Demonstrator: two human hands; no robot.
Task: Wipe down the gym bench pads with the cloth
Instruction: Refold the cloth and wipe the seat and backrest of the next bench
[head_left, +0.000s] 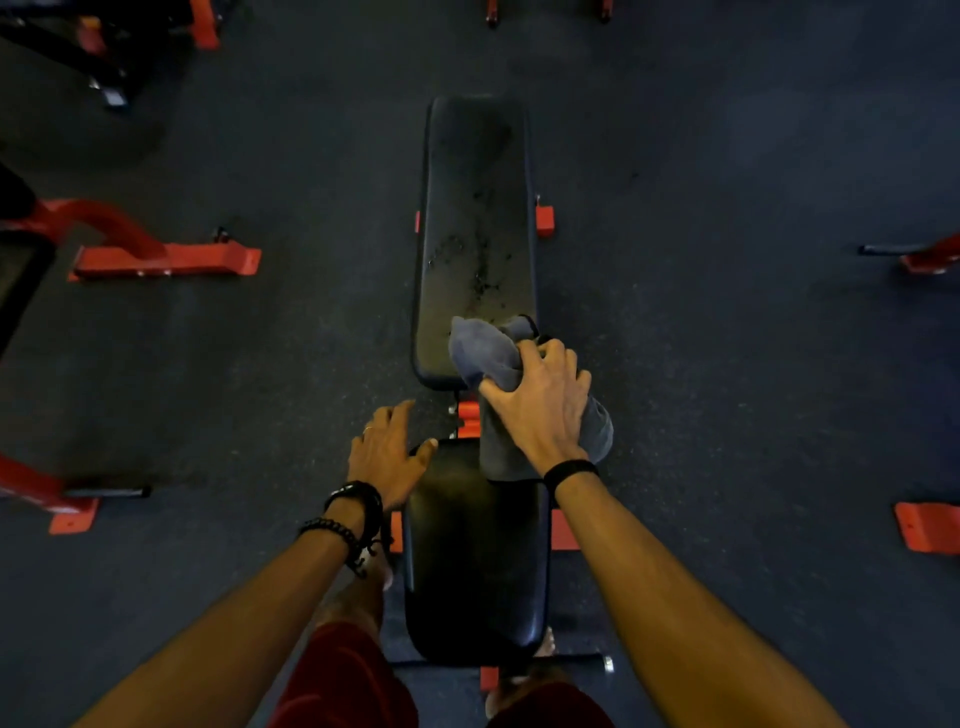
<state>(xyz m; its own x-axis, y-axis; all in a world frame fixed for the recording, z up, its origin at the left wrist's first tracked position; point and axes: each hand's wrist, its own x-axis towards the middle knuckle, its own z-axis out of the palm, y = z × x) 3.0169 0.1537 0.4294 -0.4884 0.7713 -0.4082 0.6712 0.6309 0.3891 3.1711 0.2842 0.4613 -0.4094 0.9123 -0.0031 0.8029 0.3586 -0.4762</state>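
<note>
bench: black padded gym bench w/ red-orange steel frame, runs centre frame top to bottom, two pads w/ a gap at mid-frame
back pad: long black vinyl back pad, upper centre. Dark specks + dull smears down its middle, so prob not wiped yet
seat pad: shorter black vinyl seat pad, lower centre. Glossy, no marks visible; could be done already, can't confirm
cloth: bunched grey-blue terry cloth, centre frame, lying over near end of back pad, tail draping across the gap onto far right corner of seat pad
R hand: right hand on top of cloth, fingers curled into it, gripping + pressing down; black band on wrist
L hand: left hand just left of seat pad's far end, fingers spread + straight, holding nothing; thumb tip at pad corner, contact unclear. Beaded bracelets on wrist
progress: early-to-mid, judging by marks. Cloth sits at near end of back pad, most of that pad's length above it looks dirty
left to do: full pass up back pad to top of frame, incl. edges; seat pad recheck
surroundings: dark rubber floor; red-orange frames of other gym equipment at left + right edges
</note>
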